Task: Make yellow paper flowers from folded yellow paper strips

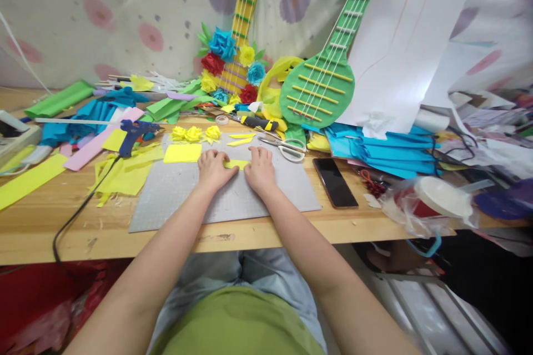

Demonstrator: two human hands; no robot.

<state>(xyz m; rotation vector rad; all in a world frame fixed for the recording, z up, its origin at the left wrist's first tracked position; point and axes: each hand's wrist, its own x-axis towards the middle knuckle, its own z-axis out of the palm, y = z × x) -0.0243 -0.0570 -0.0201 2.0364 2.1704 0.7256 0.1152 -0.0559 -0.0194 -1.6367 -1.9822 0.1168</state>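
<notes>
A short strip of yellow crepe paper (pixel 235 165) lies on the grey cutting mat (pixel 179 199), stretched between my two hands. My left hand (pixel 214 169) has its fingers bent over the strip's left end, with the thumb lying along it. At the right end, my right hand (pixel 260 169) grips the strip with curled fingers. The fingertips of both hands are partly hidden. Left of my left hand lies a folded yellow paper rectangle (pixel 182 153). Several yellow paper flowers (pixel 194 134) sit behind it. Thin yellow strips (pixel 241 139) and white-handled scissors (pixel 291 150) lie beyond my hands.
A blue glue gun (pixel 132 136) stands at left, its cord hanging over the table's front edge. A phone (pixel 335 183) lies right of the mat. Behind are a green paper-covered lute (pixel 318 91), a flower-decked yellow one (pixel 235 75) and blue crepe paper (pixel 383 150). A bagged cup (pixel 433 202) is at right.
</notes>
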